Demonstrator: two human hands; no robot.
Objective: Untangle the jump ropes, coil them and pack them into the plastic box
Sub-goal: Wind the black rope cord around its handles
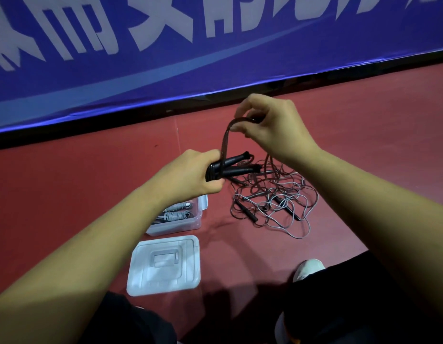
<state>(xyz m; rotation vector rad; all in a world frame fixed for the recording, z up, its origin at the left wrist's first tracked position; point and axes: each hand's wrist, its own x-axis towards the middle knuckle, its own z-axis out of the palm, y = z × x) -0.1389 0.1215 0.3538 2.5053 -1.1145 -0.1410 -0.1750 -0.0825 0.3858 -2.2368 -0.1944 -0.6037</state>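
Clear rectangular plastic box (188, 223), holding coiled grey ropes (177, 214). Translucent flat lid (165, 264): just nearer than box. Tangled brown and grey jump ropes (272, 202): right of box. Above box: left hand (190, 175) grips two black handles (236, 165); right hand (272, 125) pinches dark cord loop (226, 135).

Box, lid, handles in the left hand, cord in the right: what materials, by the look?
Box: rigid-looking plastic; walls milky-translucent.
Lid: same frosted plastic, with moulded ribs.
Handles: matte black, plastic or rubber; can't tell which.
Cord: thin and dark, bends in a smooth loop; probably flexible plastic.
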